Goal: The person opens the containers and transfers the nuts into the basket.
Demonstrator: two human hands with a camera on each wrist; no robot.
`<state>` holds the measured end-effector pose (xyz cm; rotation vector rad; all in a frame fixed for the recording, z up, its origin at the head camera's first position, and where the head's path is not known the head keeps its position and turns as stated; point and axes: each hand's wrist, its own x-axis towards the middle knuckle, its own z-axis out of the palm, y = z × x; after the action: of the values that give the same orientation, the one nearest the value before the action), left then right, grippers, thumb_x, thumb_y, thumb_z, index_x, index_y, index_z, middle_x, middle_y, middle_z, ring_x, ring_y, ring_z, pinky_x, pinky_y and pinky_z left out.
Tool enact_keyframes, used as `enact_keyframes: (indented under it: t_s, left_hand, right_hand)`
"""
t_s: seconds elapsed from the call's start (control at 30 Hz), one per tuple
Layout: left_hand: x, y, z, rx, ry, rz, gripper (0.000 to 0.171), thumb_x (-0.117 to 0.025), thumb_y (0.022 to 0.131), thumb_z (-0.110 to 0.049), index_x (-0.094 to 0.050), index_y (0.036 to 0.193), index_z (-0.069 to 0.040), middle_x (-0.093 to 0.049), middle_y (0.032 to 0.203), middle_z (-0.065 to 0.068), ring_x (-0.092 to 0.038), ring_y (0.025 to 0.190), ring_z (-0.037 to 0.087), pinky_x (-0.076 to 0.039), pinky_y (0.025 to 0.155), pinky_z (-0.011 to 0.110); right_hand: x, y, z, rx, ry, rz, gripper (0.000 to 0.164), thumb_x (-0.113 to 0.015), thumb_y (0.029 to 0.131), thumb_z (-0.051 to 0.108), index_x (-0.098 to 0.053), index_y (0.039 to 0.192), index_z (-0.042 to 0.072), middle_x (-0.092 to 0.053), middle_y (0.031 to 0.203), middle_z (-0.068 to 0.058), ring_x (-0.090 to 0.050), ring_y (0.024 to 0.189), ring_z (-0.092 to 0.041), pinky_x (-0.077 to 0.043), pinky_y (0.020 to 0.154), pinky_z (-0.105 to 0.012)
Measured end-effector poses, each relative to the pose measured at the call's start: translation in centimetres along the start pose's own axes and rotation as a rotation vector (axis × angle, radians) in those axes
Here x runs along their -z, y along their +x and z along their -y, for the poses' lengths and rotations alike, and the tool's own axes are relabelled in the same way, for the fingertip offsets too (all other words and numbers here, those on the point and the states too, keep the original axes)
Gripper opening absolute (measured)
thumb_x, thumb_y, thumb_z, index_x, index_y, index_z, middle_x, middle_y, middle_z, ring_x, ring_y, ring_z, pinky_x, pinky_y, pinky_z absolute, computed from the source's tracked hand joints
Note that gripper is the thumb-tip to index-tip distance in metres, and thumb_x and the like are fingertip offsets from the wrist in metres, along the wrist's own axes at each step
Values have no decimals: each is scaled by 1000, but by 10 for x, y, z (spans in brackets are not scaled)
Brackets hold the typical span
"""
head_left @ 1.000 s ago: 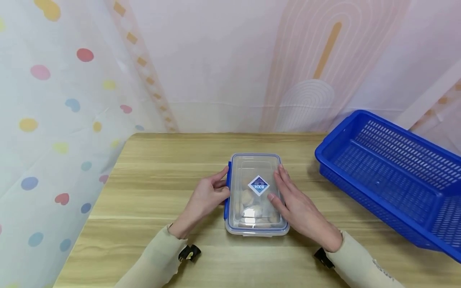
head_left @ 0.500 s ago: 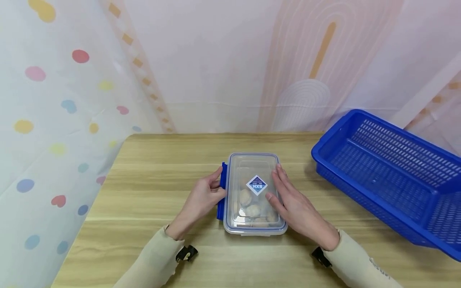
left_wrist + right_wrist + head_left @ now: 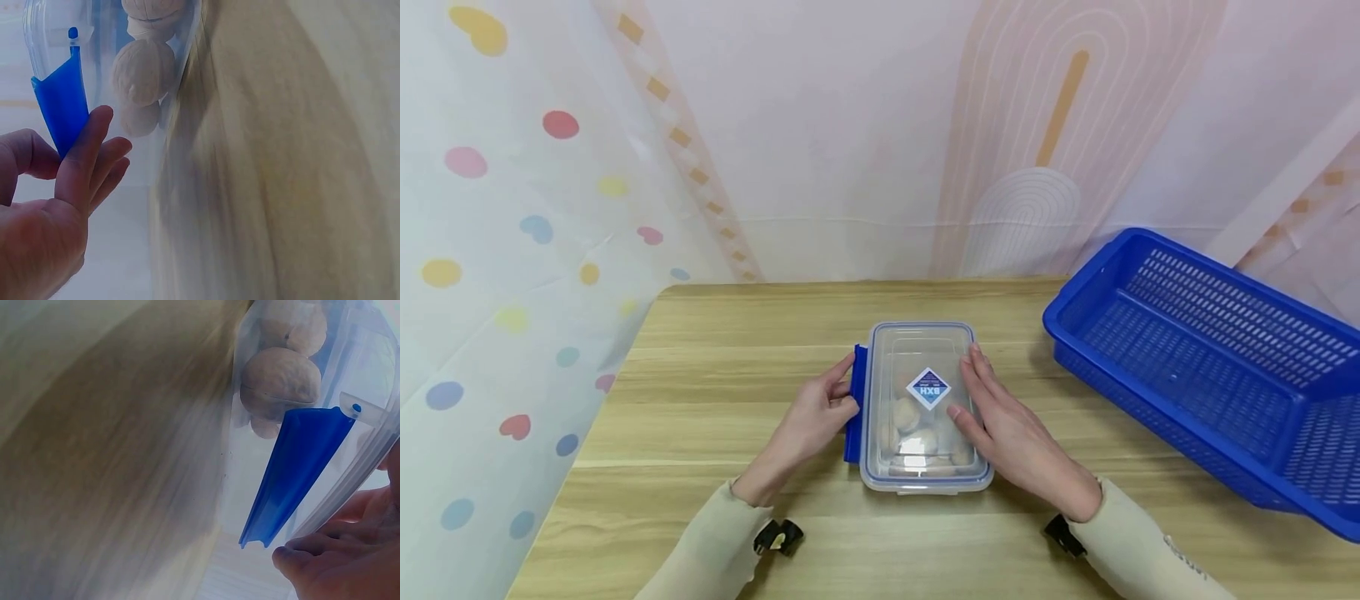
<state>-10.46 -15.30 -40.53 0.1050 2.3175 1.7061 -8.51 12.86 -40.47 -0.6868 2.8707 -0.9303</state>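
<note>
A clear plastic food container [image 3: 925,346] with its lid on sits on the table, a diamond-shaped sticker on top. Walnuts [image 3: 145,72] show through its wall. Along its left side, a blue latch [image 3: 855,417] stands out from the box. My left hand [image 3: 812,417] pinches this latch between thumb and fingers. My right hand [image 3: 1015,425] rests on the lid's right edge with fingers straight and thumb on top. Below that hand, in the right wrist view, a second blue latch [image 3: 297,469] hangs tilted away from the wall, untouched by the fingers.
A blue perforated basket [image 3: 1157,400] stands at the right of the wooden table [image 3: 715,333]. Patterned cloth [image 3: 850,142] hangs behind the table's back edge and on the left. Black bands [image 3: 778,537] sit at both wrists.
The left latch has swung outward from the container's side, with my left hand moving left along with it. My right hand keeps its place on the lid. The whole view has shifted slightly.
</note>
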Motion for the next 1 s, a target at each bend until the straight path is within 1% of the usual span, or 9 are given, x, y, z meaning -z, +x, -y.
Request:
enact_keyframes:
  t_s: [0.13, 0.27, 0.33, 0.4, 0.53, 0.7, 0.9, 0.93, 1.0]
  left_hand:
    - [4, 1, 3, 19, -34, 24, 72, -48, 96, 9, -23, 163, 0, -60, 138, 31, -71, 108, 31, -63, 80, 37]
    - [8, 3, 7, 18, -96, 70, 67, -45, 99, 10, -23, 163, 2, -60, 138, 32, -68, 115, 32, -61, 88, 37]
    - [9, 3, 9, 11, -108, 88, 66, -44, 100, 10, -24, 162, 4, -60, 137, 32, -66, 118, 32, -59, 92, 36]
    - [10, 3, 10, 1, -96, 97, 65, -45, 100, 11, -24, 161, 4, -61, 136, 31, -65, 120, 32, -58, 95, 33]
    - [12, 2, 13, -14, -40, 102, 65, -47, 100, 10, -26, 161, 4, -64, 134, 29, -66, 119, 30, -56, 95, 27]
    - [12, 2, 13, -20, -20, 102, 63, -48, 101, 8, -28, 161, 4, -64, 134, 29, -67, 117, 29, -56, 95, 29]
    - [11, -1, 14, -40, 27, 120, 63, -48, 101, 10, -27, 160, 6, -63, 134, 30, -69, 112, 29, -58, 90, 28]
    - [11, -1, 13, -43, 24, 133, 62, -47, 101, 10, -26, 160, 6, -62, 135, 31, -69, 113, 29, -59, 89, 28]
    - [9, -2, 13, -33, -18, 155, 58, -43, 104, 8, -26, 160, 7, -58, 140, 32, -67, 118, 32, -58, 92, 27]
  right_hand:
    - [1, 1, 0, 1, -2, 2, 71, -46, 111, 40, -22, 161, -4, -7, 172, -17, -16, 156, -33, -28, 121, -54]
    - [1, 1, -1, -3, -3, 0, 71, -47, 111, 40, -22, 162, -3, -7, 172, -17, -16, 156, -33, -28, 121, -54]
    - [2, 1, -2, -5, -4, -2, 71, -47, 111, 40, -22, 161, -3, -7, 172, -17, -16, 156, -33, -28, 121, -54]
    - [2, 1, -2, -6, -5, -3, 71, -46, 111, 40, -23, 161, -4, -7, 172, -18, -17, 156, -33, -28, 121, -54]
    - [2, 1, -1, -5, -6, 1, 71, -46, 111, 41, -23, 161, -4, -7, 172, -18, -17, 156, -33, -28, 121, -54]
    - [1, 1, -1, -6, 0, -1, 71, -46, 111, 41, -23, 161, -3, -7, 172, -17, -16, 156, -33, -28, 121, -54]
    - [1, 2, -1, 6, 0, 2, 71, -48, 111, 40, -24, 161, -4, -8, 171, -18, -16, 156, -33, -28, 121, -54]
    - [1, 2, -1, 8, -2, 2, 71, -49, 111, 39, -24, 161, -4, -8, 171, -18, -17, 156, -34, -28, 121, -54]
    - [3, 2, -2, 11, -7, 1, 71, -49, 110, 39, -24, 161, -4, -8, 171, -18, -17, 156, -34, -29, 121, -54]
